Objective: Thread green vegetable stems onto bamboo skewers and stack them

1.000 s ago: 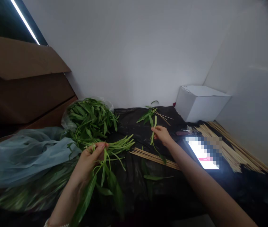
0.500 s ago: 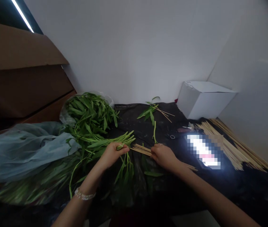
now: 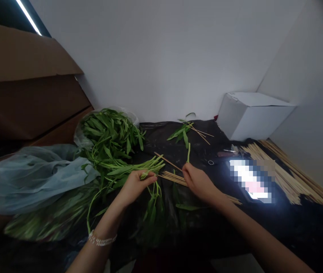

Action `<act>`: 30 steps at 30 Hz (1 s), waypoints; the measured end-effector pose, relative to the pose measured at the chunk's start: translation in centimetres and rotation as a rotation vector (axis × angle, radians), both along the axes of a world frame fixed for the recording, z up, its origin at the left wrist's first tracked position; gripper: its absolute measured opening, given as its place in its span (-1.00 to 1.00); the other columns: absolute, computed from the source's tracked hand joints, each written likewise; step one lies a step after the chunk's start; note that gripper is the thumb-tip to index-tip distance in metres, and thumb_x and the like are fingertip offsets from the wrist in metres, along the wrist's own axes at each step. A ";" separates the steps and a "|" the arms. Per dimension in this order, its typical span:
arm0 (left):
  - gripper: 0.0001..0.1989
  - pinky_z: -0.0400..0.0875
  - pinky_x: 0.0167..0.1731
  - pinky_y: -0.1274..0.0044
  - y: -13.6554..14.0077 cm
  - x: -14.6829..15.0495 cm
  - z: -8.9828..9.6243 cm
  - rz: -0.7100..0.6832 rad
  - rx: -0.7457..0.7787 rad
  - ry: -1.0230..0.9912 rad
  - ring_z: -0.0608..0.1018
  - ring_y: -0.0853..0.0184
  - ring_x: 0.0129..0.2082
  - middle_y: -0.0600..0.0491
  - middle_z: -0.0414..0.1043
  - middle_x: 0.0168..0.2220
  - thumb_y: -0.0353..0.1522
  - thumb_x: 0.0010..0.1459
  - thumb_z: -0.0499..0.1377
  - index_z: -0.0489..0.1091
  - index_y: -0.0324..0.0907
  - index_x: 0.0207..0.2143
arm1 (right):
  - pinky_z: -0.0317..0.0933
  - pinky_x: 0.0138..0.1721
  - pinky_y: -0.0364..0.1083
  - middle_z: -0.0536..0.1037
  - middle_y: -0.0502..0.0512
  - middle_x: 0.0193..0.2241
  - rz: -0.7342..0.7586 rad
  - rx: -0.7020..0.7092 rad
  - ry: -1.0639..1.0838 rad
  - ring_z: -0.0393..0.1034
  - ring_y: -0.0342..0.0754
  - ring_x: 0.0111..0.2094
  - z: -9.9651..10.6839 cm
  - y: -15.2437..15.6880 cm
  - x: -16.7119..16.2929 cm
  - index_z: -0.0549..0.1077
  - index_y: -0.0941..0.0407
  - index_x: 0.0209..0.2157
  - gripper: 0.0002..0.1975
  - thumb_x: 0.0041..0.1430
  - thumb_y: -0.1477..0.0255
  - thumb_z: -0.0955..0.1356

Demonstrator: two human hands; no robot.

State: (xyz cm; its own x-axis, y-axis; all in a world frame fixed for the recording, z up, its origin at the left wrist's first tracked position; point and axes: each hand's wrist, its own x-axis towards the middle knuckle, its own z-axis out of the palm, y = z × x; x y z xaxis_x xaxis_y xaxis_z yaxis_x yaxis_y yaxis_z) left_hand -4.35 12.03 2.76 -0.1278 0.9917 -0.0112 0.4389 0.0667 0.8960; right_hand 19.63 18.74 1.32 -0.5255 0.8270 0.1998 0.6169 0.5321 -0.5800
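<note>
My left hand (image 3: 140, 185) is closed around a bunch of green leafy stems (image 3: 138, 165). The cut ends point right, and some leaves hang below the fingers. My right hand (image 3: 197, 178) pinches one thin wooden stick (image 3: 168, 161), whose free tip reaches left and up, close to the cut stem ends. Just below that stick lies a small bundle of similar sticks (image 3: 174, 178), partly hidden by my right hand and forearm. A short green stem (image 3: 189, 151) stands out past my right fingers; its lower end is hidden.
Behind the bunch sits a clear bag of leafy greens (image 3: 107, 131), with a bluish plastic bag (image 3: 36, 174) at left. Rightward are a lit phone (image 3: 249, 180), long sticks (image 3: 275, 170) and a white box (image 3: 258, 117). Leaves with thin sticks (image 3: 199, 131) lie farther back on black sheeting (image 3: 158, 132).
My right hand has risen slightly from the small bundle, and a single stick now shows apart from the others. My left hand keeps hold of the stems. The whole view has shifted a little.
</note>
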 end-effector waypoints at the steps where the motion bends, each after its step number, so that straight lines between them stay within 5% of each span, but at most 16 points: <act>1: -0.77 0.27 -0.37 0.50 0.0 0.3 0.3 0.003 0.010 -0.020 0.46 0.29 -0.43 0.06 0.49 -0.47 -0.22 -0.03 0.30 0.52 -0.23 -0.44 | 0.07 -0.38 -0.15 0.44 -0.01 -0.45 0.007 -0.066 0.125 0.32 -0.12 -0.43 0.5 0.0 -0.3 0.37 0.11 -0.25 -0.80 0.33 0.37 0.16; 6: -0.80 0.29 -0.36 0.51 0.1 1.9 2.1 -0.031 0.079 -0.091 0.46 0.32 -0.43 0.06 0.48 -0.47 -0.26 -0.06 0.33 0.51 -0.22 -0.43 | 0.02 -0.50 -0.19 0.36 -0.10 -0.58 0.225 -0.522 0.422 0.16 -0.19 -0.54 2.2 -0.3 -2.6 0.48 0.13 -0.35 -0.75 0.11 0.21 0.37; 10: -0.79 0.25 -0.46 0.56 0.2 2.8 2.7 0.001 0.121 -0.146 0.40 0.39 -0.51 0.11 0.42 -0.53 -0.28 -0.10 0.35 0.45 -0.22 -0.46 | 0.04 -0.47 -0.19 0.40 -0.10 -0.58 0.241 -0.695 0.497 0.18 -0.21 -0.53 2.5 -0.3 -4.0 0.47 0.16 -0.45 -0.80 -0.04 0.31 0.44; 16: -0.81 0.24 -0.47 0.58 -0.2 2.7 1.6 0.072 0.166 -0.154 0.38 0.41 -0.52 0.13 0.38 -0.53 -0.30 -0.07 0.33 0.41 -0.22 -0.47 | 0.02 -0.49 -0.19 0.38 -0.12 -0.60 0.254 -0.735 0.485 0.17 -0.22 -0.54 1.9 0.0 -4.8 0.42 0.16 -0.52 -0.84 -0.08 0.37 0.43; 21: -0.79 0.24 -0.47 0.55 -0.7 2.4 0.9 0.147 0.177 -0.061 0.38 0.38 -0.52 0.13 0.37 -0.57 -0.24 0.01 0.28 0.43 -0.20 -0.52 | -0.05 -0.54 -0.20 0.28 -0.17 -0.65 0.186 -0.639 0.495 0.10 -0.23 -0.58 1.1 0.3 -5.2 0.34 0.13 -0.55 -0.83 -0.06 0.38 0.41; 30: -0.74 0.23 -0.40 0.53 -0.7 2.7 -0.1 -0.039 0.035 0.095 0.40 0.34 -0.46 0.11 0.32 -0.54 -0.23 0.03 0.21 0.47 -0.21 -0.60 | 0.03 -0.52 -0.20 0.34 -0.13 -0.61 0.119 -0.551 0.498 0.17 -0.21 -0.55 0.3 0.0 -5.7 0.36 0.13 -0.51 -0.86 -0.04 0.38 0.38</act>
